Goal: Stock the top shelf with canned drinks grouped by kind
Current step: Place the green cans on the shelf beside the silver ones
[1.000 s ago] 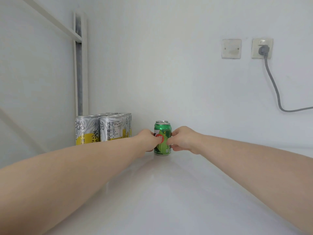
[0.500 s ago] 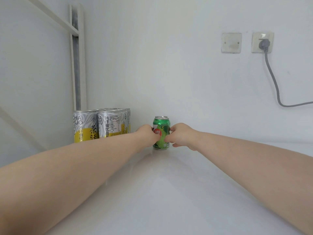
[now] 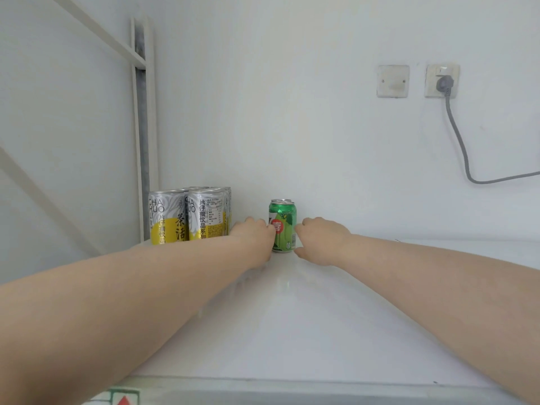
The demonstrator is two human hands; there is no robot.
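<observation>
The can (image 3: 283,229) stands upright near the shelf's (image 3: 292,331) back edge. The left hand (image 3: 253,232) and right hand (image 3: 320,238) flank it, each grip curled against its side.

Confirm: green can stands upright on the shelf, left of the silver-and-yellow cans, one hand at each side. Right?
Wrong on one point: the head view shows the green can to the right of the silver-and-yellow cans, not left. The rest holds: upright on the shelf, left hand and right hand at its sides.
</observation>
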